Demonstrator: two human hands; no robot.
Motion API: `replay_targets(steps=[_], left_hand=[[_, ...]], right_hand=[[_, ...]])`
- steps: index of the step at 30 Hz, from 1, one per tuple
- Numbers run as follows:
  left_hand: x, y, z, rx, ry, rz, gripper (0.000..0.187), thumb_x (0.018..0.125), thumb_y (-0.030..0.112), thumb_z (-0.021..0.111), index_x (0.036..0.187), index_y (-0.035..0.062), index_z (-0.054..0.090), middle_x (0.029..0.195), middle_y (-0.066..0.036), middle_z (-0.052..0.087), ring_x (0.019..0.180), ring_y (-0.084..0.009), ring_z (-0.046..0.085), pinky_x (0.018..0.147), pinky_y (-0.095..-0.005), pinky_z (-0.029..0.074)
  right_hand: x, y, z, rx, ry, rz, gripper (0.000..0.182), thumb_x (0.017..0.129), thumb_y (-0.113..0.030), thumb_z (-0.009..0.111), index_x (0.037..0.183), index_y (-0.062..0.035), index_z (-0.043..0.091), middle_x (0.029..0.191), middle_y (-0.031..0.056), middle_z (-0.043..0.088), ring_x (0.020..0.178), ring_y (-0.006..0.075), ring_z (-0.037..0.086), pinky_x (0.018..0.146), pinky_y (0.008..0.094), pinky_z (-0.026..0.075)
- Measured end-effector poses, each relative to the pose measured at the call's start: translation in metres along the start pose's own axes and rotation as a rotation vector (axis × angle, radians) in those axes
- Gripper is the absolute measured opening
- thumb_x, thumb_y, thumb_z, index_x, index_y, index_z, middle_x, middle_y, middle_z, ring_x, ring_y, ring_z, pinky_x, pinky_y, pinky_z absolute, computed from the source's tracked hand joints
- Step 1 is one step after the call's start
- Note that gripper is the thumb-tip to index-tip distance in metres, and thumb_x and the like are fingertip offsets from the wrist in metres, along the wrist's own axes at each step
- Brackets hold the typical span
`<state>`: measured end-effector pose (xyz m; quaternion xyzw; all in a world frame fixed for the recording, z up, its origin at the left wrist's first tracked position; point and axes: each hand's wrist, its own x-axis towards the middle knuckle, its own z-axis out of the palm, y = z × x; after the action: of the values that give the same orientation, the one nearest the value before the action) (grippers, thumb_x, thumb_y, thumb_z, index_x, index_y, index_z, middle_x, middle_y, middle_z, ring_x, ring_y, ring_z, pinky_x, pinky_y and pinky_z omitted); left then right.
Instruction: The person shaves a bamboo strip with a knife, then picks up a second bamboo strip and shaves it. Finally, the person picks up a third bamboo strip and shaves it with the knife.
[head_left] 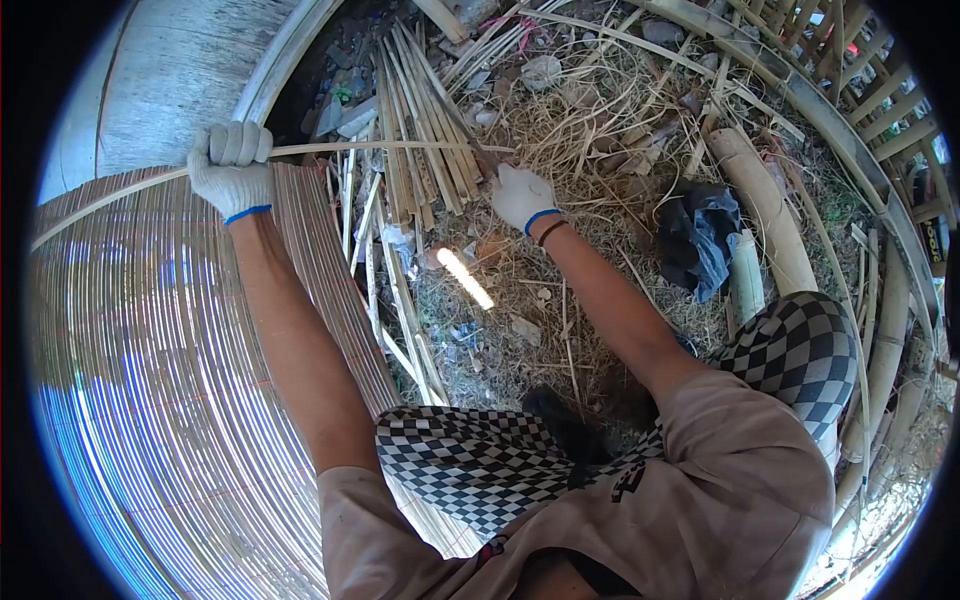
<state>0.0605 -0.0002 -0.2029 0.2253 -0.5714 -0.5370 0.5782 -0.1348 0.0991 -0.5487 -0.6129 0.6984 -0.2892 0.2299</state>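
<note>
Splint work was in hand at the moment of inspection: a long thin bamboo strip (pixel 380 146) ran between two gloved hands above the far edge of a woven bamboo mat (pixel 150 350). The left hand (pixel 232 165) was closed in a full fist round the strip at the left, fingers wrapped over it with no gap showing. The right hand (pixel 522 195) was curled shut at the strip's right end, beside a bundle of cut bamboo slats (pixel 425 120); whether it also gripped a blade or other tool could not be told. The strip's long axis lay nearly level across the scene, left to right, its free tail bowing down and leftward past the left fist along the mat's rim, its other end pointing right toward the right hand. In the inspector's judgement, the step was best done by keeping the strip taut and straight between the hands, the left fist steadying it while the right worked at the end, and by keeping it clear of the slat bundle so it did not snag. A dark cloth (pixel 700 240) and thick bamboo poles (pixel 770 210) lay to the right on the littered ground.
</note>
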Motion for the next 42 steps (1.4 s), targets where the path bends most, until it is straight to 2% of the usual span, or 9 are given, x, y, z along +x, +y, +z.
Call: replay_targets(steps=[5, 13, 21, 27, 30, 31, 34, 38, 42], left_hand=[[-0.014, -0.006, 0.024, -0.029, 0.082, 0.059, 0.054, 0.102, 0.039, 0.047, 0.056, 0.0199, 0.026, 0.054, 0.002, 0.018, 0.050, -0.0135, 0.014, 0.048, -0.0316, 0.012], [0.000, -0.010, -0.002, 0.065, 0.155, 0.050, 0.054, 0.102, 0.044, 0.036, 0.055, 0.0204, 0.022, 0.051, 0.002, 0.017, 0.047, -0.0133, 0.010, 0.046, -0.0312, 0.011], [-0.008, -0.008, 0.004, 0.119, 0.371, 0.055, 0.050, 0.101, 0.041, 0.035, 0.057, 0.0207, 0.022, 0.050, 0.001, 0.017, 0.046, -0.0134, 0.010, 0.046, -0.0309, 0.011], [-0.006, -0.013, 0.032, 0.204, 0.361, 0.101, 0.051, 0.102, 0.043, 0.036, 0.058, 0.0197, 0.021, 0.052, 0.001, 0.017, 0.048, -0.0138, 0.011, 0.048, -0.0317, 0.010], [0.000, -0.016, 0.032, 0.222, 0.372, 0.137, 0.052, 0.103, 0.045, 0.035, 0.060, 0.0195, 0.020, 0.053, 0.000, 0.017, 0.049, -0.0141, 0.012, 0.048, -0.0320, 0.011], [0.003, -0.018, 0.029, 0.208, 0.350, 0.114, 0.052, 0.103, 0.045, 0.035, 0.060, 0.0194, 0.020, 0.053, 0.000, 0.018, 0.049, -0.0143, 0.012, 0.048, -0.0318, 0.011], [0.017, -0.017, 0.035, 0.195, 0.324, 0.081, 0.051, 0.104, 0.044, 0.036, 0.062, 0.0190, 0.021, 0.053, 0.000, 0.019, 0.049, -0.0146, 0.014, 0.048, -0.0316, 0.012], [0.011, -0.018, 0.048, 0.243, 0.417, 0.123, 0.048, 0.103, 0.040, 0.037, 0.063, 0.0190, 0.021, 0.054, 0.000, 0.019, 0.049, -0.0149, 0.015, 0.048, -0.0319, 0.013], [0.020, -0.020, 0.029, 0.187, 0.367, 0.091, 0.048, 0.103, 0.040, 0.037, 0.063, 0.0189, 0.021, 0.054, 0.000, 0.019, 0.050, -0.0149, 0.014, 0.049, -0.0326, 0.012]], right_hand=[[-0.002, -0.004, 0.017, 0.203, 0.033, 0.175, 0.022, 0.094, -0.017, 0.056, 0.094, -0.0008, 0.071, 0.095, 0.0232, 0.075, 0.091, 0.0401, 0.074, 0.081, 0.0503, 0.059], [-0.001, -0.037, 0.010, 0.150, 0.118, -0.062, 0.019, 0.095, -0.020, 0.058, 0.098, -0.0015, 0.059, 0.080, 0.0211, 0.072, 0.074, 0.0444, 0.071, 0.069, 0.0511, 0.057], [-0.002, -0.059, 0.001, 0.154, 0.095, 0.012, 0.022, 0.094, -0.018, 0.059, 0.102, 0.0022, 0.062, 0.083, 0.0250, 0.072, 0.075, 0.0427, 0.073, 0.066, 0.0519, 0.058], [0.005, -0.025, 0.006, 0.225, 0.066, 0.160, 0.024, 0.086, -0.015, 0.064, 0.102, 0.0008, 0.071, 0.091, 0.0240, 0.075, 0.088, 0.0416, 0.075, 0.083, 0.0497, 0.060], [0.010, -0.045, -0.008, 0.195, -0.031, 0.092, 0.028, 0.087, -0.016, 0.062, 0.108, 0.0030, 0.068, 0.092, 0.0248, 0.075, 0.090, 0.0430, 0.074, 0.082, 0.0505, 0.059], [0.003, -0.051, -0.008, 0.121, 0.107, -0.032, 0.022, 0.092, -0.017, 0.059, 0.105, 0.0002, 0.062, 0.084, 0.0242, 0.073, 0.078, 0.0403, 0.074, 0.070, 0.0489, 0.059], [-0.003, -0.065, -0.024, 0.190, 0.027, -0.039, 0.025, 0.092, -0.017, 0.059, 0.108, 0.0019, 0.062, 0.089, 0.0254, 0.073, 0.085, 0.0426, 0.073, 0.076, 0.0510, 0.059], [0.009, -0.003, 0.021, 0.316, -0.055, 0.227, 0.036, 0.091, -0.017, 0.058, 0.119, 0.0055, 0.061, 0.100, 0.0293, 0.073, 0.096, 0.0435, 0.073, 0.083, 0.0507, 0.058], [0.023, -0.020, 0.002, 0.238, -0.132, 0.217, 0.038, 0.093, -0.022, 0.057, 0.119, 0.0047, 0.062, 0.104, 0.0288, 0.073, 0.098, 0.0441, 0.072, 0.085, 0.0503, 0.058]])
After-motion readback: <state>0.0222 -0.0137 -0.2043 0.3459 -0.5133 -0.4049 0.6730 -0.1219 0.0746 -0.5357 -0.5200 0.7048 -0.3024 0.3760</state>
